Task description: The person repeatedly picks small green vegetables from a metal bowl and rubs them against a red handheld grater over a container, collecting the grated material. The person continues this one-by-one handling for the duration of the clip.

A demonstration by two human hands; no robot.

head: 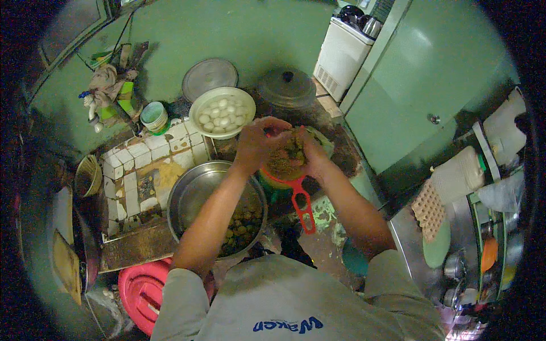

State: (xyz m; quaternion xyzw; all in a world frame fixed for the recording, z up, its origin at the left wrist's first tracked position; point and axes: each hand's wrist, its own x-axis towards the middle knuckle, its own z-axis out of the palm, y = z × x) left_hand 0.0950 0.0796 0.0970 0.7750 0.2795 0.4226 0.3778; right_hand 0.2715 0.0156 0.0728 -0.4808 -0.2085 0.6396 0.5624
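Observation:
My left hand (265, 138) is curled over a red-handled bowl or strainer (302, 209) filled with a crumbly greenish-brown mixture (281, 161). Opposite it, my right hand (315, 154) has its fingers around a darker clump of the mixture (297, 147). The hands nearly meet, and the left palm is hidden. Something small and red shows by the left fingers. Below my left forearm stands a wide metal pot (200, 187) with several dark greenish-brown balls (242, 230) at its near right side. Beyond the hands, a pale basin (194, 115) contains several peeled eggs (222, 115) in liquid.
A lidded dark pot (286, 91) and a round metal lid (210, 79) stand against the green wall. Stacked bowls (154, 117) sit on the tiled ledge (143, 160), below a tap (94, 119). At lower left is a red plastic lid (143, 290); an egg tray (428, 211) lies right.

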